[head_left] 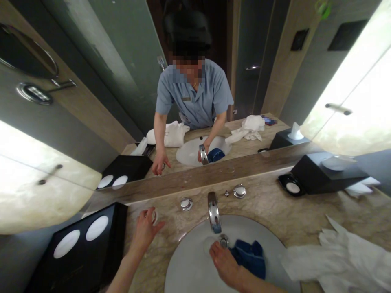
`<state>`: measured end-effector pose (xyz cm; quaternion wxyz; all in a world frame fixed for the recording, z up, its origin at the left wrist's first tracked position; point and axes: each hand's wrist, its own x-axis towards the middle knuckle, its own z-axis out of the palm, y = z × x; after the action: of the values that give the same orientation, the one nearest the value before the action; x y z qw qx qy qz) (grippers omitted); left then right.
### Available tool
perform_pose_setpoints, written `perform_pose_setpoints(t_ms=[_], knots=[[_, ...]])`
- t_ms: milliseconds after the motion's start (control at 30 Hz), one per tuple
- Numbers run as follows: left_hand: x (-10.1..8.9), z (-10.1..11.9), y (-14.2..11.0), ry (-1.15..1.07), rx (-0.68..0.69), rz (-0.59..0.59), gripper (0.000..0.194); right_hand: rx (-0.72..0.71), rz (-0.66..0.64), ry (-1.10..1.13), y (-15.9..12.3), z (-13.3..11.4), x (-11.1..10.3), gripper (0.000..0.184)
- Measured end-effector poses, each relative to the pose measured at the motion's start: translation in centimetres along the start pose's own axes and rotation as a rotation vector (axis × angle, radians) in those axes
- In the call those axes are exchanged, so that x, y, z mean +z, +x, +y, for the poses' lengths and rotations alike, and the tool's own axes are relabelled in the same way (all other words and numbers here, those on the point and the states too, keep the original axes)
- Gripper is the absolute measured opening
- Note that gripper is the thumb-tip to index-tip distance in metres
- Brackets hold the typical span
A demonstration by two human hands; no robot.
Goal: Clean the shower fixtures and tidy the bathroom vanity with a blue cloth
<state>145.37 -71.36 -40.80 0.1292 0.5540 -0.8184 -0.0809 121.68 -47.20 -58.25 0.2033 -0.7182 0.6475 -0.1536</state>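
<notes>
A navy cloth [249, 258] lies bunched in the white sink basin [192, 268], with the right hand [224, 264] spread open just beside it, near the chrome drain stopper [224, 241]. The left hand [144, 232], fingers loosely curled, is at a small clear object [154, 217] on the marble table [262, 203]; whether it grips this, I cannot tell.

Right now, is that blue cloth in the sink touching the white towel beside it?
Apart: the head view shows bare basin between the blue cloth and the white towel.
</notes>
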Motion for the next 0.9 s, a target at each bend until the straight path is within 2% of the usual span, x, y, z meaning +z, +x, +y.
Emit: perform_pose_setpoints(t_ms=[33, 133, 433, 667, 800, 900], knots=[[0.4, -0.2, 0.2, 0.01, -0.001, -0.004, 0.062, -0.013, -0.028, -0.116, 0.3, -0.1, 0.5, 0.046], [1.2, -0.3, 0.2, 0.039, -0.009, -0.01, 0.059, -0.008, -0.088, -0.209, 1.5, -0.3, 1.4, 0.041], [2.6, -0.8, 0.5, 0.064, -0.02, 0.002, 0.061, 0.001, -0.19, -0.253, 2.6, -0.3, 2.0, 0.033], [3.2, -0.7, 0.6, 0.041, -0.017, 0.024, 0.065, 0.011, -0.21, -0.221, 2.7, -0.1, 1.8, 0.033], [3.8, -0.9, 0.5, 0.077, -0.019, 0.034, 0.066, 0.039, -0.208, -0.135, 2.7, -0.3, 1.8, 0.034], [3.5, -0.7, 0.5, 0.097, -0.008, 0.024, 0.065, 0.072, -0.196, -0.03, 2.7, -0.4, 1.5, 0.029]])
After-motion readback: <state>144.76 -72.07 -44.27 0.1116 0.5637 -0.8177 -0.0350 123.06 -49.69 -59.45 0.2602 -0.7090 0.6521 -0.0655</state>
